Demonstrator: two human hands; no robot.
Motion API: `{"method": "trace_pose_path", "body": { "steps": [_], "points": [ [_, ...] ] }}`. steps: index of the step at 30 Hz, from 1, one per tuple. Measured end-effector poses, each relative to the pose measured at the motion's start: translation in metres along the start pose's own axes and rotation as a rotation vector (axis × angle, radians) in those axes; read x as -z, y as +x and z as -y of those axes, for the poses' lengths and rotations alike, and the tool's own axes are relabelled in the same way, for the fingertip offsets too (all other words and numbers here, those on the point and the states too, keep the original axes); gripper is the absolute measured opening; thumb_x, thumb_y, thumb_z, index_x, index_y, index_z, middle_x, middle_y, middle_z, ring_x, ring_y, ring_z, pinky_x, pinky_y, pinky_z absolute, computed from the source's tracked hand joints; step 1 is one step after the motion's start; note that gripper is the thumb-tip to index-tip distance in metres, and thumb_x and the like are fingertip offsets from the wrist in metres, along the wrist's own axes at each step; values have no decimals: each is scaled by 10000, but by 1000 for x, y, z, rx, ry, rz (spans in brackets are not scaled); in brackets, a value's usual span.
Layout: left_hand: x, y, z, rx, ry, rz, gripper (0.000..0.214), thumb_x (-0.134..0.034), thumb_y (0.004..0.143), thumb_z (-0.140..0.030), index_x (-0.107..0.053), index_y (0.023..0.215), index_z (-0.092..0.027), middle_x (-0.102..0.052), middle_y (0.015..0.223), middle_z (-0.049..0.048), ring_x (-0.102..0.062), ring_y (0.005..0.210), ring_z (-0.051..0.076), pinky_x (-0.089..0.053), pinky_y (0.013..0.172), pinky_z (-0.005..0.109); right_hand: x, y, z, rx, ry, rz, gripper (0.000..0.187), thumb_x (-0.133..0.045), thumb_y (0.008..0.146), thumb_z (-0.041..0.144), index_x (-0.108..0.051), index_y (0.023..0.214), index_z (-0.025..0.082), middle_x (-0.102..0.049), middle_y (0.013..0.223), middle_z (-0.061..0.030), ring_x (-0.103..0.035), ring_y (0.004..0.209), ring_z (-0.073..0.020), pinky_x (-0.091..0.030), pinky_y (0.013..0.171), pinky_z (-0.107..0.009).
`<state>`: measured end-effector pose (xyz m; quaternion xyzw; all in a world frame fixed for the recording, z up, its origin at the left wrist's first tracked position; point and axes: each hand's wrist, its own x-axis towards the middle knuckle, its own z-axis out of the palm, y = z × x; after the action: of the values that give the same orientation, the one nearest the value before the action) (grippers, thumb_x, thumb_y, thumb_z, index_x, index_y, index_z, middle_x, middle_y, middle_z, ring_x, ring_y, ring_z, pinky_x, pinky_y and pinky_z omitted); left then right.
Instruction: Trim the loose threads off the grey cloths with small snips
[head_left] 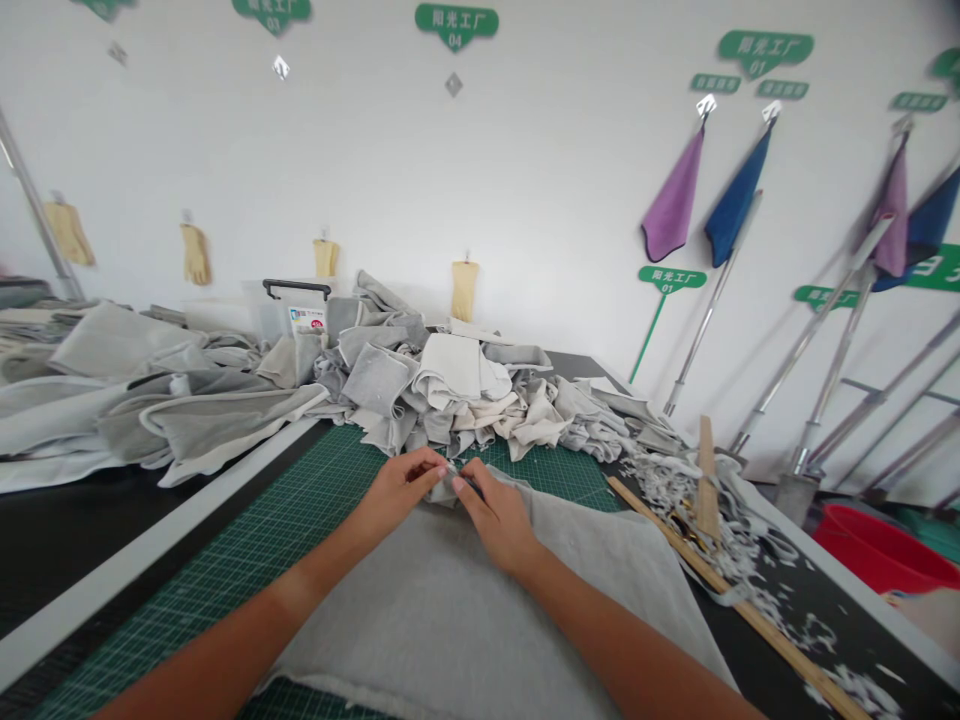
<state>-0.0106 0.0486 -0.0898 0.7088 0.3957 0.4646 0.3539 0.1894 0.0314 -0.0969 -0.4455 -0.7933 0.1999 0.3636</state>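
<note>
A large grey cloth lies spread on the green cutting mat in front of me. My left hand pinches the cloth's far edge, fingers closed on the fabric. My right hand meets it at the same spot, fingers curled on the cloth edge and on a small dark thing I cannot make out. Both forearms stretch over the cloth from the near side.
A heap of grey and cream fabric pieces covers the far table. A wooden ruler and fabric scraps lie at the right. A red tub stands right of the table, with metal poles against the wall.
</note>
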Motion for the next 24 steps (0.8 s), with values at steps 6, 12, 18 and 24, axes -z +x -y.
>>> {"method": "trace_pose_path", "body": {
  "steps": [6,12,18,24],
  "points": [
    [-2,1,6,29,-23,23,264,-600,906,-400,-708,960,-166,-667,832,21,-572,772,162,-426,705,242,0,1,-1,-16,-2,13,322,-352,1057,508,-521,992,242,-624,799,21,-603,736,-146,-346,669,-217],
    [-4,1,8,58,4,2,257,-591,891,-383,-719,941,-166,-684,828,22,-578,755,164,-426,690,248,0,0,0,-16,-5,23,323,-350,1053,512,-508,966,244,-611,791,19,-601,727,-149,-341,660,-220],
    [-6,2,12,92,-10,-5,253,-606,878,-371,-723,937,-155,-695,834,23,-593,762,163,-434,700,248,-2,1,-2,-6,-17,30,319,-345,1056,502,-498,952,243,-578,754,26,-581,690,-142,-331,643,-218],
    [-8,1,14,102,-11,-14,261,-610,871,-371,-726,931,-146,-707,848,32,-602,770,168,-438,708,254,-3,2,-5,4,-13,38,312,-350,1058,496,-495,947,243,-565,742,31,-574,684,-139,-326,638,-216]
  ]
}}
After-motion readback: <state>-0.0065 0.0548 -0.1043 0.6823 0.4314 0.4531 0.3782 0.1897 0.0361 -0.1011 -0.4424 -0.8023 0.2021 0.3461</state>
